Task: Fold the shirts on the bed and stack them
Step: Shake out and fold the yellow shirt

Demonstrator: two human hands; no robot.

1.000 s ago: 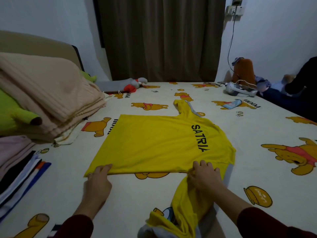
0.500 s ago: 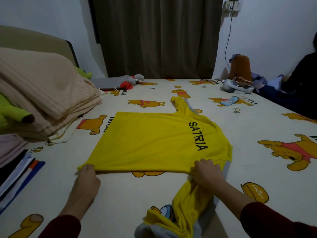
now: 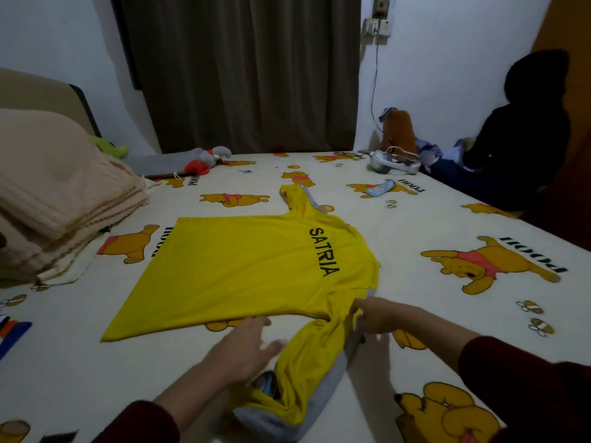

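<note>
A yellow shirt point(image 3: 243, 270) with "SATRIA" printed in black lies flat, back up, in the middle of the bed point(image 3: 447, 225). Its near sleeve, yellow with a grey cuff, trails toward me. My left hand point(image 3: 246, 346) hovers with spread fingers just left of that sleeve, near the shirt's front edge; it looks blurred. My right hand point(image 3: 377, 314) pinches the shirt at the near shoulder seam where the sleeve starts. A stack of folded clothes point(image 3: 12, 330) shows at the left edge.
Folded beige blankets point(image 3: 54, 193) pile up at the left. A grey and red soft toy point(image 3: 198, 161) lies at the far side, a white device with cable point(image 3: 393, 163) at the far right. A person in dark clothes point(image 3: 524, 135) sits at the right.
My left hand left the shirt's bottom left corner and moved right toward the near sleeve. My right hand stays at the shoulder seam. The camera swung to the left.
</note>
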